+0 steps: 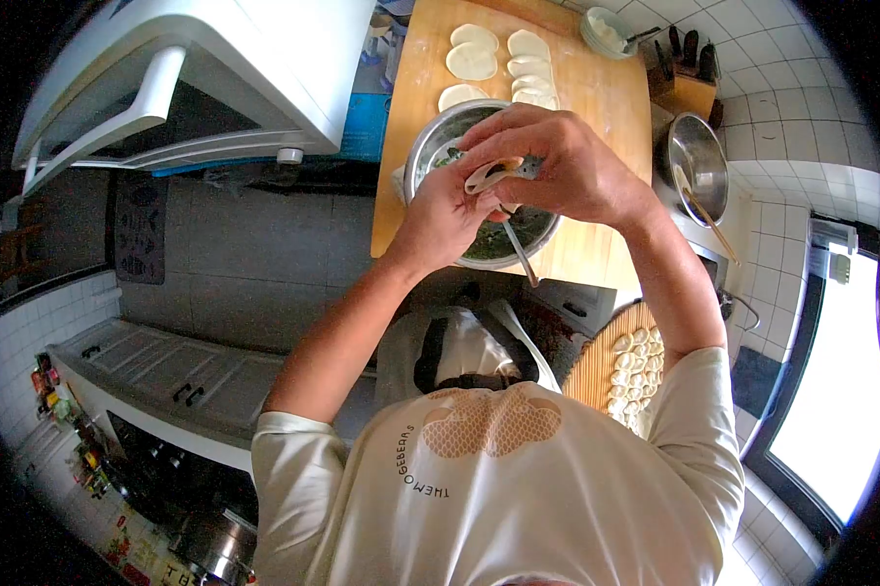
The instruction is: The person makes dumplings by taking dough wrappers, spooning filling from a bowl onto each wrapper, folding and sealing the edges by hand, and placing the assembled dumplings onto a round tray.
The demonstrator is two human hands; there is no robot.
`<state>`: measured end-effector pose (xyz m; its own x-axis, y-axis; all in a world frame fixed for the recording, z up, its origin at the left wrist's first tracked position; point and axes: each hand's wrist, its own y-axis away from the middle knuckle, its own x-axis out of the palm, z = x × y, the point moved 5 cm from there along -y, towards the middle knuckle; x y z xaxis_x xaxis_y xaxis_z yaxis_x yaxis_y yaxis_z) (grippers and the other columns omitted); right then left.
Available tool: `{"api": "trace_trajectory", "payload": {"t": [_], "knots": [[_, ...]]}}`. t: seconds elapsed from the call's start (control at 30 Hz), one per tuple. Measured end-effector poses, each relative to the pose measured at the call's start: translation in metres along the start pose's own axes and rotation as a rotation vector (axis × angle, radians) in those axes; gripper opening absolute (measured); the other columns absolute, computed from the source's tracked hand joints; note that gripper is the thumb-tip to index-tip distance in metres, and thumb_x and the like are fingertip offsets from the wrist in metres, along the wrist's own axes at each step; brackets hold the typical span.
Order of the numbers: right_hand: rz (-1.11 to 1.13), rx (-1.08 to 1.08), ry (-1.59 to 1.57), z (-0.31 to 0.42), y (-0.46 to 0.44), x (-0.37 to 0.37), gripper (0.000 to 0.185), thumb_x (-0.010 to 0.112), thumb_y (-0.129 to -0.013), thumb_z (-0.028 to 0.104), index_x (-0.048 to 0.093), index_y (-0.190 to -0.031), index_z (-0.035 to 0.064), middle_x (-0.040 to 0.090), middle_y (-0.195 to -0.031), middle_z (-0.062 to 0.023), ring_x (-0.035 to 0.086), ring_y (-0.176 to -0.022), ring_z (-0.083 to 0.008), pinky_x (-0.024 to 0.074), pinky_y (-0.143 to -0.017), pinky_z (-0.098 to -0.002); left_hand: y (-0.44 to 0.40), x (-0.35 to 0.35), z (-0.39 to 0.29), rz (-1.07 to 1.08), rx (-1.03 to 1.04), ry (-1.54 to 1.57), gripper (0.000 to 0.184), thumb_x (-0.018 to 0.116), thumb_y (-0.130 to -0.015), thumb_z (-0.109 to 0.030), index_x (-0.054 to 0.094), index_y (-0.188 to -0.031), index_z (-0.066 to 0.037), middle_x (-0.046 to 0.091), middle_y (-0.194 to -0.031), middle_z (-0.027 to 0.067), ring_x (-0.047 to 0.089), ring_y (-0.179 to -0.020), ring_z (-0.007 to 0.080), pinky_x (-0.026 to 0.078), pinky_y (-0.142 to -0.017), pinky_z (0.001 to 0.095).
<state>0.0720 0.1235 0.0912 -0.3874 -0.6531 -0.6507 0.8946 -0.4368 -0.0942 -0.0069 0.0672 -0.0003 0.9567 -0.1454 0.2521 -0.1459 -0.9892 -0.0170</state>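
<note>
- You have the dough wrapper [489,177] between your two hands, above the metal mixing bowl; it looks partly folded, with its edge bent round.
- Your left hand [442,217] closes on the wrapper's left side, while your right hand [569,161] arches over from the right, fingers pinched on it too; the hands meet there, and some fingertips are hidden.
- The step in hand looks like closing the wrapper; whether filling sits inside, you can't tell from this angle.
- The next move seems to call for pressing the edges together along the rim with both hands, firmly but without tearing the dough.
- Just below your hands, the mixing bowl [419,156] holds a dark green filling [474,241], with a spoon [521,252] leaning out over the near rim.
- On the wooden board [601,127], beyond the bowl, flat wrappers [471,62] lie to the left and an overlapping row [530,70] to the right.
- Near and to the right, a round tray [588,375] carries rows of shaped dumplings [635,367].
- Far right of the board stands a second metal bowl [701,156] with chopsticks [710,226].
</note>
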Motion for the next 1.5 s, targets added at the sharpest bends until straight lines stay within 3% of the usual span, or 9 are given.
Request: {"api": "trace_trajectory", "payload": {"t": [0.47, 0.57, 0.67, 0.73, 0.77, 0.93, 1.07, 1.13, 1.5], "knots": [[-0.105, -0.16, 0.092, -0.002, 0.001, 0.009, 0.007, 0.063, -0.067, 0.006, 0.063, -0.074, 0.005, 0.064, -0.088, -0.0068, 0.062, -0.079, -0.0253, 0.0503, -0.068, -0.0335, 0.002, 0.002, -0.005, -0.036, -0.027, -0.072, 0.018, 0.051, -0.089, -0.014, 0.056, -0.097, 0.001, 0.062, -0.087, 0.0071, 0.061, -0.074, 0.0114, 0.052, -0.061, 0.0231], [-0.107, -0.135, 0.114, 0.001, 0.002, 0.007, 0.011, 0.067, -0.068, 0.009, 0.063, -0.077, 0.005, 0.063, -0.093, -0.009, 0.058, -0.094, -0.027, 0.0486, -0.075, -0.0354, 0.001, 0.003, -0.005, -0.035, -0.035, -0.035, 0.019, 0.052, -0.088, -0.014, 0.055, -0.099, 0.001, 0.061, -0.088, 0.0079, 0.06, -0.077, 0.0114, 0.052, -0.062, 0.0228], [-0.103, -0.179, 0.011, 0.009, 0.007, -0.002, 0.044, 0.075, -0.064, 0.021, 0.059, -0.102, 0.0057, 0.057, -0.11, -0.011, 0.049, -0.111, -0.0279, 0.0437, -0.088, -0.0376, 0.001, 0.002, -0.023, -0.138, 0.247, -0.25, 0.021, 0.054, -0.087, -0.015, 0.054, -0.102, 0.0, 0.061, -0.091, 0.0077, 0.059, -0.082, 0.012, 0.052, -0.064, 0.0226], [-0.221, -0.081, -0.213, -0.014, 0.023, -0.006, 0.102, 0.079, -0.051, 0.042, 0.03, -0.135, 0.0083, 0.031, -0.138, -0.0132, 0.039, -0.122, -0.0264, 0.0375, -0.095, -0.0394, 0.002, 0.002, -0.022, -0.084, 0.064, 0.016, 0.027, 0.055, -0.088, -0.02, 0.052, -0.106, -0.001, 0.061, -0.094, 0.0069, 0.058, -0.087, 0.0121, 0.052, -0.066, 0.0234], [-0.238, -0.036, -0.237, -0.022, 0.028, 0.001, 0.116, 0.079, -0.047, 0.048, 0.021, -0.137, 0.0045, 0.032, -0.137, -0.014, 0.04, -0.121, -0.0267, 0.0363, -0.096, -0.0395, 0.004, 0.002, -0.023, -0.061, 0.082, 0.048, 0.031, 0.053, -0.088, -0.023, 0.048, -0.11, -0.002, 0.057, -0.1, 0.0069, 0.058, -0.089, 0.0129, 0.053, -0.067, 0.0244], [-0.394, -0.089, -0.261, -0.033, 0.034, 0.037, 0.107, 0.075, -0.054, 0.053, 0.027, -0.134, -0.001, 0.039, -0.132, -0.0147, 0.037, -0.122, -0.0255, 0.0287, -0.101, -0.0385, 0.005, 0.006, -0.019, -0.094, 0.031, 0.242, 0.036, 0.045, -0.092, -0.03, 0.04, -0.116, -0.004, 0.053, -0.103, 0.0076, 0.056, -0.091, 0.0155, 0.049, -0.075, 0.0279], [-0.586, -0.2, -0.241, -0.027, 0.032, 0.036, 0.06, 0.055, -0.082, 0.041, 0.044, -0.122, -0.0023, 0.051, -0.116, -0.0196, 0.05, -0.107, -0.0327, 0.0397, -0.09, -0.0368, 0.005, -0.002, -0.019, -0.143, 0.221, -0.193, 0.035, 0.041, -0.093, -0.033, 0.042, -0.112, -0.004, 0.051, -0.099, 0.0045, 0.051, -0.089, 0.0103, 0.045, -0.075, 0.0241], [-0.548, -0.104, -0.277, -0.031, 0.032, 0.042, 0.057, 0.046, -0.088, 0.038, 0.039, -0.127, -0.0033, 0.049, -0.12, -0.0186, 0.049, -0.11, -0.0294, 0.0368, -0.092, -0.0362, 0.007, 0.001, -0.025, -0.166, 0.225, -0.234, 0.034, 0.04, -0.094, -0.032, 0.042, -0.112, -0.003, 0.051, -0.099, 0.0043, 0.05, -0.088, 0.0099, 0.043, -0.077, 0.0237], [-0.638, -0.11, -0.148, -0.02, 0.035, 0.034, 0.039, 0.042, -0.092, 0.024, 0.046, -0.122, -0.0001, 0.051, -0.116, -0.0189, 0.054, -0.102, -0.0309, 0.0424, -0.086, -0.0338, 0.013, 0.011, -0.045, -0.163, 0.286, -0.552, 0.034, 0.037, -0.095, -0.024, 0.042, -0.118, 0.001, 0.051, -0.111, 0.0103, 0.049, -0.102, 0.0157, 0.04, -0.088, 0.0281]]}}
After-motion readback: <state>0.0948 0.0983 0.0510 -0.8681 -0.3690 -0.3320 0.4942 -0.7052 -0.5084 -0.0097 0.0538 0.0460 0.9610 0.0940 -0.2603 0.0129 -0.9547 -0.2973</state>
